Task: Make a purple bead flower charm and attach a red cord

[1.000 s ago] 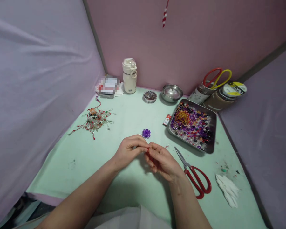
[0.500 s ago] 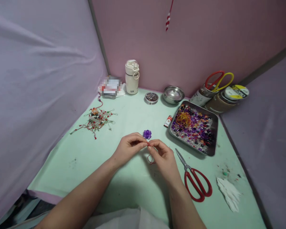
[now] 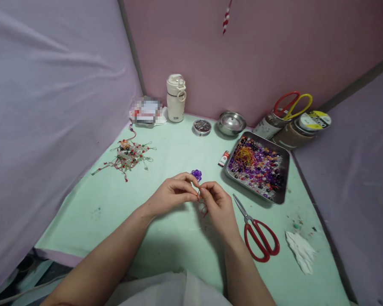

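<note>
My two hands meet over the middle of the table, working a thin red cord [image 3: 204, 210] whose loose loop hangs below the fingertips. My left hand [image 3: 170, 193] has its index finger lifted, while the cord runs from the tip of its thumb. With thumb and forefinger closed, my right hand [image 3: 217, 206] pinches the cord close by. Just beyond the left fingertips lies a purple bead flower [image 3: 196, 174]. Red-handled scissors [image 3: 253, 227] rest to the right of my right hand, blades pointing away.
A metal tray [image 3: 257, 196] of mixed beads and orange thread stands at right, beside a lighter [image 3: 224, 158]. Farther back are a steel bowl [image 3: 231, 123], a round tin [image 3: 202, 127], a bottle [image 3: 176, 100] and jars [image 3: 295, 132]. Beaded strings [image 3: 130, 155] lie left, crumpled tissue [image 3: 300, 251] right.
My left index finger has lifted away from its thumb, and the fingertips have parted slightly, showing cord between them. The whole view has shifted a little; the table items stay put.
</note>
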Available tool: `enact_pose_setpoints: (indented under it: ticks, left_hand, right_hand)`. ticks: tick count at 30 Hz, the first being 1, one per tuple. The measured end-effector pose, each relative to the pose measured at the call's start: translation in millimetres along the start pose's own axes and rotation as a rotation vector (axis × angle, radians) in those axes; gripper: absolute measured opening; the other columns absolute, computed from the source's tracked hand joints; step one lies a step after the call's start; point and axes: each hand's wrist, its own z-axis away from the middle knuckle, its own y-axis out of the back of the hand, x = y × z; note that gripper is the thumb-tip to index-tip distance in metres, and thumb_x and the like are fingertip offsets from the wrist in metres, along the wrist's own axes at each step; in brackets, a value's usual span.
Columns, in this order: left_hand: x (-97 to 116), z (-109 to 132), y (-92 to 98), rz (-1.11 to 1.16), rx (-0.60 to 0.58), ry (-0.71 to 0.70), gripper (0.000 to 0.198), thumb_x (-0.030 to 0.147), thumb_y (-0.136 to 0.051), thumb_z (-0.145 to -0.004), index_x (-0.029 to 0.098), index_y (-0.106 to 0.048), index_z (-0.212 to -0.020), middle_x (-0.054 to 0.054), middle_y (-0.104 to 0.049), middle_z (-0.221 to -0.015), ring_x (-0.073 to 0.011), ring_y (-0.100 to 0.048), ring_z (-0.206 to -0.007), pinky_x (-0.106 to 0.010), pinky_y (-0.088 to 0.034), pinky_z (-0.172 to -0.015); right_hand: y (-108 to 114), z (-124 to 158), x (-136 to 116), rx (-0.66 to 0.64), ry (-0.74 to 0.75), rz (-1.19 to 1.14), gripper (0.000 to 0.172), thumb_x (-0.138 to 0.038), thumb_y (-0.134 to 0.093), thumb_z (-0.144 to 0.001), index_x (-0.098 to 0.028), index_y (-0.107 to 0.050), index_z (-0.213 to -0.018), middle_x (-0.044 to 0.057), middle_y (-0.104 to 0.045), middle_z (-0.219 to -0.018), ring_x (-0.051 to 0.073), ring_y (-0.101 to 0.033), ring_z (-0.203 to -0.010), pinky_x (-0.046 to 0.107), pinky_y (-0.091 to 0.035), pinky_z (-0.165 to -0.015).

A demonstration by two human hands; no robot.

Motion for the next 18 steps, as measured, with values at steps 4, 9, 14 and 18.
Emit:
enact_pose_setpoints:
  ticks: [4, 9, 14, 18]
  left_hand:
    - [-3.6, 3.1, 3.1, 0.147, -0.042, -0.005, 0.007, 0.018, -0.072, -0.076, 0.023, -0.077, -0.077, -0.006, -0.070, -0.095, -0.0153, -0.062, -0.084, -0.029, -0.047, -0.078]
    - [-7.8, 2.8, 1.0, 0.178, 0.127, 0.005, 0.002, 0.021, -0.074, -0.075, 0.021, -0.076, -0.075, -0.005, -0.072, -0.081, -0.0146, -0.063, -0.077, -0.028, -0.047, -0.075]
    - [-8.7, -0.2, -2.1, 0.091, 0.249, 0.054, 0.006, 0.026, -0.075, -0.074, 0.019, -0.075, -0.073, -0.004, -0.071, -0.081, -0.0140, -0.061, -0.077, -0.027, -0.045, -0.074]
    - [-9.4, -1.5, -3.0, 0.056, 0.281, 0.130, 0.009, 0.028, -0.074, -0.073, 0.019, -0.074, -0.073, -0.003, -0.071, -0.080, -0.0124, -0.058, -0.073, -0.026, -0.043, -0.072]
  right_hand:
    - [1.9, -2.8, 4.0, -0.063, -0.061, 0.110, 0.017, -0.035, -0.052, -0.087, -0.020, -0.058, -0.086, -0.001, -0.060, -0.074, 0.013, -0.052, -0.064, 0.025, -0.039, -0.059]
    - [10.5, -6.0, 10.8, 0.015, -0.074, 0.489, 0.015, -0.031, -0.047, -0.089, -0.021, -0.057, -0.091, 0.000, -0.061, -0.070, 0.017, -0.053, -0.064, 0.028, -0.037, -0.063]
    - [18.7, -7.3, 14.8, 0.188, -0.009, 0.899, 0.019, -0.023, -0.040, -0.089, -0.019, -0.058, -0.092, 0.009, -0.063, -0.083, 0.024, -0.055, -0.077, 0.034, -0.036, -0.070]
    - [19.4, -7.6, 12.8, 0.324, 0.130, 0.876, 0.022, -0.010, -0.039, -0.078, -0.018, -0.056, -0.088, 0.012, -0.058, -0.096, 0.027, -0.051, -0.094, 0.040, -0.037, -0.082]
